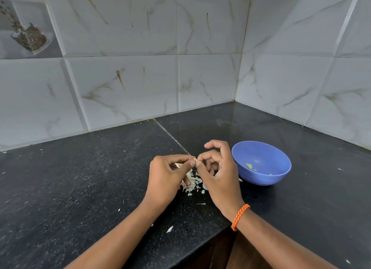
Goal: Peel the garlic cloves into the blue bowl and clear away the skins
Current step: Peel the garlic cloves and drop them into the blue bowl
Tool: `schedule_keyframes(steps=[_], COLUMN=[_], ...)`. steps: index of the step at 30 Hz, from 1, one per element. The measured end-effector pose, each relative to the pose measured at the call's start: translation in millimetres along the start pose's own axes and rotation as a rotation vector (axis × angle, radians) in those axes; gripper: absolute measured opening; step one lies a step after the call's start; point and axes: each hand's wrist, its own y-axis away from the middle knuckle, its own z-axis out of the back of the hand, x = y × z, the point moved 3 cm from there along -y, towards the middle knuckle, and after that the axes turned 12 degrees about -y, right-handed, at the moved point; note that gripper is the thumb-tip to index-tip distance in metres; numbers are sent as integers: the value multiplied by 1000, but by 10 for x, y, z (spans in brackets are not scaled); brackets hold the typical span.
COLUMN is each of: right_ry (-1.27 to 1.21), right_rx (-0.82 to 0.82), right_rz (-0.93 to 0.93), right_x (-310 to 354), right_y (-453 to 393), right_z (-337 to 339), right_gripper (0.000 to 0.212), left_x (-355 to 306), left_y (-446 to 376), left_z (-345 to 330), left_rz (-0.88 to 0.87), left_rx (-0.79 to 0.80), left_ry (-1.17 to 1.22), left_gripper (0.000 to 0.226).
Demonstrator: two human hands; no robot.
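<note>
— Where are we with this clove (pixel 194 159)?

— We have it pinched between both hands, just above the skins (pixel 192 183) heaped on the desk (pixel 90 178). The left hand (pixel 166 175) nips it between thumb and forefinger; the right hand (pixel 218 168) pinches the other end the same way, its other fingers (pixel 210 145) curled loose above.

— So how do we peel it well?

— We judge it best to hold the left still and let the right nail lift the skin at the tip, then pull along the clove, not across.

— And the bowl (pixel 261 162)?

— Just right of our right hand, with a few pale bits inside. We drop the bare clove there, letting skin fall on the heap so clearing takes one sweep.
</note>
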Motion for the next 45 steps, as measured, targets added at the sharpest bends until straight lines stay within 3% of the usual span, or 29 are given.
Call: schedule_keyframes(steps=[7,17,27,33,40,45], right_ry=[-48,-11,46,51,19,-5], right_rx=[19,5,56,112,82,92], right_rz=[-18,-84,-110,-148,-157,-180], right_x=[30,-35,-83,-122,-86,-146], right_y=[10,0,-5,-1,-11,-29], right_z=[-21,4,0,-27,-15,-7], right_gripper=[37,34,10,18,52,64], left_x=[5,51,97,110,128,144], left_y=[-10,-24,-31,-44,-41,-49], left_z=[25,18,11,27,28,33], left_rz=[73,178,193,195,162,174], left_rx=[106,82,67,42,25,15], left_ry=[206,333,360,389,342,355], left_gripper=[13,14,16,17,13,11])
